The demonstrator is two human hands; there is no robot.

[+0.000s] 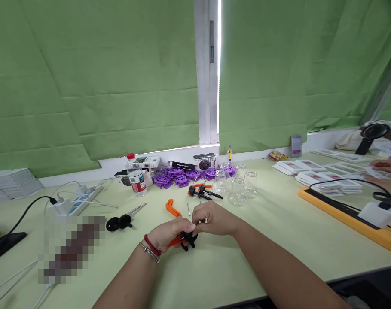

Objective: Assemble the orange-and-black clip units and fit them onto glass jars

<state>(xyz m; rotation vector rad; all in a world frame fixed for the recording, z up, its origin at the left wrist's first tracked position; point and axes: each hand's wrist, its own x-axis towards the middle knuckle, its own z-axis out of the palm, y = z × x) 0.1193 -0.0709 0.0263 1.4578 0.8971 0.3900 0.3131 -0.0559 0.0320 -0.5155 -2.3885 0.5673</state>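
My left hand (169, 233), with a red cord and a metal bangle at the wrist, is closed around an orange-and-black plastic part (189, 238). The black end of that part, with short prongs, points down past the fingers. My right hand (213, 218) is pinched together against the top of the part; what lies between its fingertips is hidden. Just beyond the hands lie a bent orange plastic piece (173, 208) and a thin metal rod (188, 209). To the left rests a black round part with metal rods (119, 223).
Behind are purple plastic rings (175, 176), black-and-orange parts (204, 191), clear glass jars (237, 192) and a red-capped bottle (136, 176). A power strip (86, 200) stands left; an orange-edged device (346, 218) and white cards (327, 182) lie right, near another person's hands (385, 171).
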